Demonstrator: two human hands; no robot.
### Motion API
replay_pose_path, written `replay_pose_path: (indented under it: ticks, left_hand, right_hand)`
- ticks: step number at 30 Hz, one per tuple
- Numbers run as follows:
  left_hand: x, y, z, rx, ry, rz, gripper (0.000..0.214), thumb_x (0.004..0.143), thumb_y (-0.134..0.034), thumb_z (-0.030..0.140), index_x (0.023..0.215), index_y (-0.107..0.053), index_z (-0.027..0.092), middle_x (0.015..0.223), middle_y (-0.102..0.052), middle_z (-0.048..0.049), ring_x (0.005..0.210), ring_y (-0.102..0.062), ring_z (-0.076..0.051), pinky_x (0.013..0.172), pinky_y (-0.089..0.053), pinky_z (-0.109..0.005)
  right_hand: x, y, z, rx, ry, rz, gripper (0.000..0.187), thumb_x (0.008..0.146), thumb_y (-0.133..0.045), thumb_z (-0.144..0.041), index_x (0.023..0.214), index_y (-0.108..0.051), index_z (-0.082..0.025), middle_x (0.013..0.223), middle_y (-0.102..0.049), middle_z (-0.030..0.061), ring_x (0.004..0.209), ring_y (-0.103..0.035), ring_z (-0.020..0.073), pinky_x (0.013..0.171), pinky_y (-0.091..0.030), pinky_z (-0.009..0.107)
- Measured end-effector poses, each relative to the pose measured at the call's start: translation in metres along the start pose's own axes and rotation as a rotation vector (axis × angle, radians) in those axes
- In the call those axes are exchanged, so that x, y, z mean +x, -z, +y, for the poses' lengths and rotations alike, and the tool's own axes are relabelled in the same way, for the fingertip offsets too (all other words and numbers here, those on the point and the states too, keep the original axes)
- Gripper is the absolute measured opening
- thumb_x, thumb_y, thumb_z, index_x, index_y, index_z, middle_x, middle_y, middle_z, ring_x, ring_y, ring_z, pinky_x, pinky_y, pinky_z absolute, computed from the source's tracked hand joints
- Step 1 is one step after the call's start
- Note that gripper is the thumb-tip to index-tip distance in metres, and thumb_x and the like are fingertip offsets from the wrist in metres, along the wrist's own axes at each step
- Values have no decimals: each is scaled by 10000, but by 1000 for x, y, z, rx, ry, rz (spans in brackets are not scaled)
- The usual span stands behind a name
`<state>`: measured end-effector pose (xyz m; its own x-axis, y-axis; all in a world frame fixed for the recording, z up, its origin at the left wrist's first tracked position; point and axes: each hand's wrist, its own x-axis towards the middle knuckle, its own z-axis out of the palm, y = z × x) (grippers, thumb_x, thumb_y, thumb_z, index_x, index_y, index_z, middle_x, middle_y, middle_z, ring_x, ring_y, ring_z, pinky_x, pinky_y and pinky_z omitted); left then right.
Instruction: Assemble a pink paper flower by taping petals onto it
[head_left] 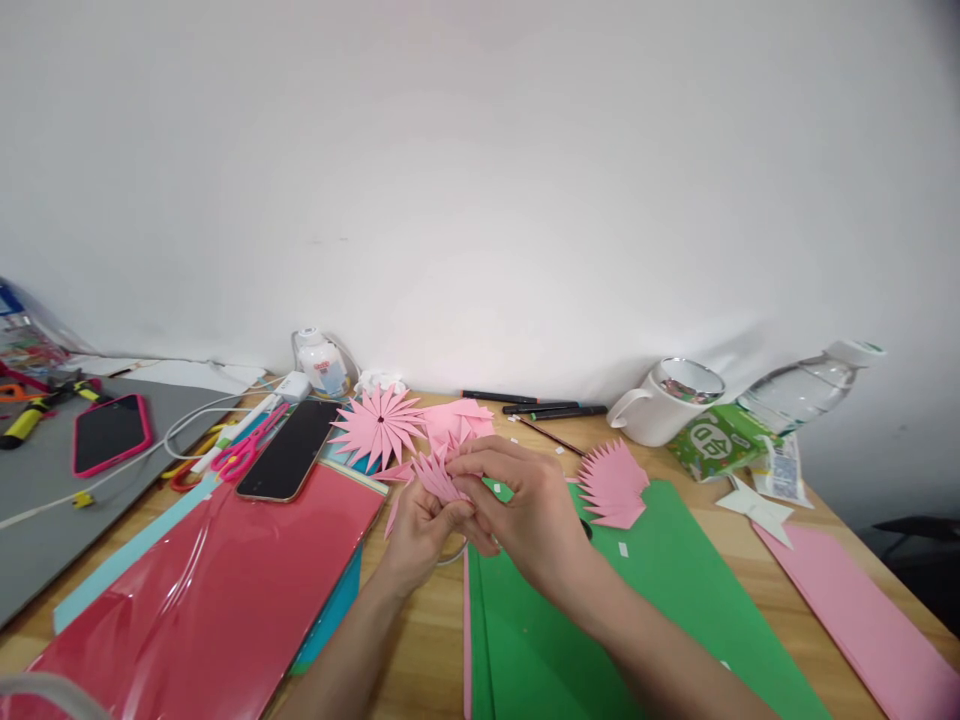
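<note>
Pinched between both hands is a pleated pink paper fan with pointed tips, raised above the table. My left hand grips its lower left side, thumb on top. My right hand closes on its right edge with bent fingers, which partly cover the folds. Behind them lie a round pink paper pinwheel and some folded pink paper. Another pleated pink fan rests to the right, at the back edge of the green paper sheets.
Red paper in a clear sleeve, a black phone and pink scissors lie left. At the back are a white bottle and several pens. A mug, a water bottle and pink paper strips are right.
</note>
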<state>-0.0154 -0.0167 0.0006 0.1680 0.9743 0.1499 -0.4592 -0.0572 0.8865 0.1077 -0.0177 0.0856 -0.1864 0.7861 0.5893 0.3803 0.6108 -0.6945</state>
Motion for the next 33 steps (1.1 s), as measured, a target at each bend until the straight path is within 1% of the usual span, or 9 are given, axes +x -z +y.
replay_pose_path:
  ticks: [5,10,13,16,22,29,33]
  left_hand:
    - [0,-3,3,-27,16,-13,231,684,-757,238,781,-572,138,610,-643,4,536,-611,-108,485,-456,-167]
    - [0,-6,6,-29,10,2,241,676,-763,235,767,-562,136,596,-638,6,524,-609,-110,471,-452,-166]
    - [0,-7,6,-30,19,-2,251,680,-761,250,786,-563,138,584,-631,16,512,-602,-104,470,-448,-163]
    - [0,-6,5,-42,17,-7,266,662,-774,252,765,-555,140,556,-615,28,488,-585,-93,455,-431,-154]
    - [-1,-3,2,-26,26,-3,257,670,-766,229,801,-561,146,635,-650,9,559,-612,-113,499,-451,-174]
    - [-1,-3,5,1,37,-20,250,683,-755,265,716,-540,144,532,-587,32,455,-555,-95,432,-383,-163]
    - [-2,-3,5,-4,36,-12,247,673,-763,259,723,-552,141,540,-591,31,467,-560,-96,438,-389,-163]
  right_hand:
    - [0,0,-2,20,8,11,203,776,-557,-38,730,-697,-178,737,-694,39,655,-638,130,585,-505,223]
    - [-1,0,-2,7,-1,8,210,783,-548,-45,739,-697,-186,753,-695,39,673,-643,136,598,-507,232]
    - [-1,0,-2,14,4,5,216,788,-545,-36,736,-694,-183,743,-688,35,664,-637,129,585,-498,220]
    - [-2,0,-1,15,9,4,209,787,-550,-33,734,-694,-175,735,-686,37,657,-634,128,579,-492,219]
    - [-1,3,-2,-8,9,-6,204,787,-556,-51,730,-697,-188,733,-691,31,645,-638,128,569,-492,219]
    - [-2,3,-1,1,16,-9,218,797,-545,-47,738,-702,-187,730,-694,33,644,-639,128,565,-488,223]
    - [-2,3,-2,5,10,-17,221,793,-550,-34,739,-704,-183,738,-698,34,651,-643,129,567,-489,219]
